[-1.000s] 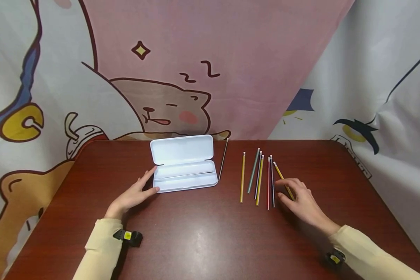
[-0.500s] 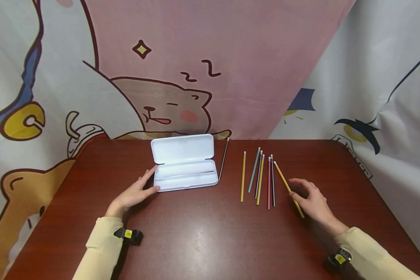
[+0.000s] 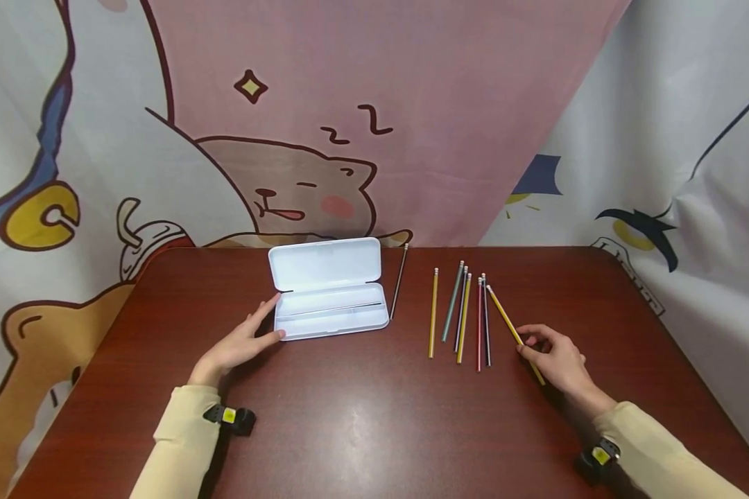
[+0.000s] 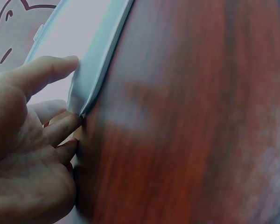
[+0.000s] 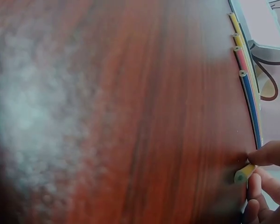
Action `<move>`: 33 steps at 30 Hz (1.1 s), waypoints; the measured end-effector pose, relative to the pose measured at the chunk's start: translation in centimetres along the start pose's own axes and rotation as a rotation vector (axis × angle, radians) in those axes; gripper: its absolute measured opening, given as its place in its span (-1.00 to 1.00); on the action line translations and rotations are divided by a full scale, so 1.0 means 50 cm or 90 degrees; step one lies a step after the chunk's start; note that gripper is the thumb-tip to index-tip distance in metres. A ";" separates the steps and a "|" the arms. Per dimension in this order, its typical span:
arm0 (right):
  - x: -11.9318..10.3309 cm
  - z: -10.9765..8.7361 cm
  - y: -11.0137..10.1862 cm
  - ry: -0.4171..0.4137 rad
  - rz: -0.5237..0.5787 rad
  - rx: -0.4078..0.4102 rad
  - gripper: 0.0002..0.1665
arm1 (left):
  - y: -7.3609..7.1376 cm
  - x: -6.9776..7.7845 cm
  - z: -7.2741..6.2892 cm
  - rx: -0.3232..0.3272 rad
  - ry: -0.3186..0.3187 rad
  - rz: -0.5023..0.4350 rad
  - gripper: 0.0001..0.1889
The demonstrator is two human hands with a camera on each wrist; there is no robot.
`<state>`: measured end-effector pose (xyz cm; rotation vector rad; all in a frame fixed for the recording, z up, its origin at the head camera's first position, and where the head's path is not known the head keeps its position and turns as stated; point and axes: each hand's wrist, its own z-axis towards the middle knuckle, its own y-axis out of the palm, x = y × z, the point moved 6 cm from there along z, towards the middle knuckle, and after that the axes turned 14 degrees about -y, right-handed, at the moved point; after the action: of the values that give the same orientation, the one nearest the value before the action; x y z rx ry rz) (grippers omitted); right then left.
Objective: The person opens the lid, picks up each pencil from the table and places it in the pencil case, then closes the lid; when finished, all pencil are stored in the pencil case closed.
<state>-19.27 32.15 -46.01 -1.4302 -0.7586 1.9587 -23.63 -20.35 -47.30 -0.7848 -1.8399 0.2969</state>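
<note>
In the head view my left hand (image 3: 240, 348) touches the left end of an open white pencil case (image 3: 332, 326), thumb at the front corner and index finger near the hinge. The left wrist view shows the thumb (image 4: 60, 67) at the rim of the case, with fairly straight fingers beside it. My right hand (image 3: 558, 358) pinches a yellow pencil (image 3: 504, 315) between thumb and fingers, around its lower half. This pencil slants on or just above the table. In the right wrist view its blunt end (image 5: 241, 177) points toward the camera.
Left of the held pencil lie several pencils, including a red pencil (image 3: 479, 326), a green pencil (image 3: 453, 301) and a lone yellow pencil (image 3: 433, 313). A dark pencil (image 3: 399, 283) lies along the case's right side. Behind the brown table (image 3: 349, 416) hangs a printed cloth (image 3: 443, 125).
The right hand has moved right and toward the table's front, and the yellow pencil's lower end has swung into sight. Its thumb and fingers now close on that pencil. The left hand stays put.
</note>
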 end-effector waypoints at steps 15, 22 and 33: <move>0.012 0.011 -0.009 0.009 -0.001 -0.008 -0.74 | 0.002 0.005 -0.001 -0.003 0.004 0.001 -0.15; 0.010 0.017 -0.008 0.012 0.127 -0.020 -0.70 | 0.001 0.005 -0.001 -0.004 0.001 0.003 -0.16; -0.005 0.029 -0.005 0.044 0.190 -0.050 -0.68 | 0.002 0.004 0.000 -0.002 0.001 0.006 -0.16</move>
<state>-20.58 32.00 -45.27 -1.7330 -0.6261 2.1056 -23.62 -20.16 -47.22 -0.7961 -1.8360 0.2988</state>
